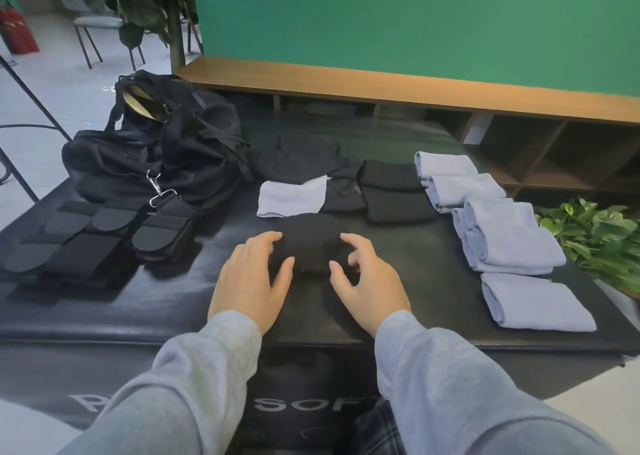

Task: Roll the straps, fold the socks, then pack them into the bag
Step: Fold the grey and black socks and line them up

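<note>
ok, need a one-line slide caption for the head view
Both hands, left and right, fold a black sock between rolled straps and folded socks.

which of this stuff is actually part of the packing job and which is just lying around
Part of the job:
- black sock under both hands
- folded blue socks
- folded black socks
- straps
- black bag

Just lying about:
- potted plant
- wooden shelf
- chair
- fire extinguisher

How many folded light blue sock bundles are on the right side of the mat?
4 folded light blue sock bundles: farthest, next, a stacked pile at mid-right that may hide more, and nearest.
</note>
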### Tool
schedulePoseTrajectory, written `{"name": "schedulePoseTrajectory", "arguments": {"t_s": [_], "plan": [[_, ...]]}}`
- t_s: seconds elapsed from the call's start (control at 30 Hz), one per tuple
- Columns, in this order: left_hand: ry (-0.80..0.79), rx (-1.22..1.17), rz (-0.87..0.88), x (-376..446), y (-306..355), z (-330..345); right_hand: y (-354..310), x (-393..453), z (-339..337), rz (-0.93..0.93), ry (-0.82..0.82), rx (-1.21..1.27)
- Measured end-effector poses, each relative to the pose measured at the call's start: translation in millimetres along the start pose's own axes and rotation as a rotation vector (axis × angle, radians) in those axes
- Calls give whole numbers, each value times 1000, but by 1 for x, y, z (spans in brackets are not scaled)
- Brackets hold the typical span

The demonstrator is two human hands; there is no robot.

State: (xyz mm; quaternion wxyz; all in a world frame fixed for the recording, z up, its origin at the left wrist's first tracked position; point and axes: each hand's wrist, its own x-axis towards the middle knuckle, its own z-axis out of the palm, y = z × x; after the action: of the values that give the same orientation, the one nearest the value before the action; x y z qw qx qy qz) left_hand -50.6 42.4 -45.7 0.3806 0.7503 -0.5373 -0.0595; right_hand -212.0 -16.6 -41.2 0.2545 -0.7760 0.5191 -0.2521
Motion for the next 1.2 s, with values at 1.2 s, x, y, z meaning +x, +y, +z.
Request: {"name": "schedulePoseTrajectory", "arguments": {"t_s": [1.2], "plan": [[-106,-316,-117,-12,-11,-1,-1,-19,0,42,119,310]]}}
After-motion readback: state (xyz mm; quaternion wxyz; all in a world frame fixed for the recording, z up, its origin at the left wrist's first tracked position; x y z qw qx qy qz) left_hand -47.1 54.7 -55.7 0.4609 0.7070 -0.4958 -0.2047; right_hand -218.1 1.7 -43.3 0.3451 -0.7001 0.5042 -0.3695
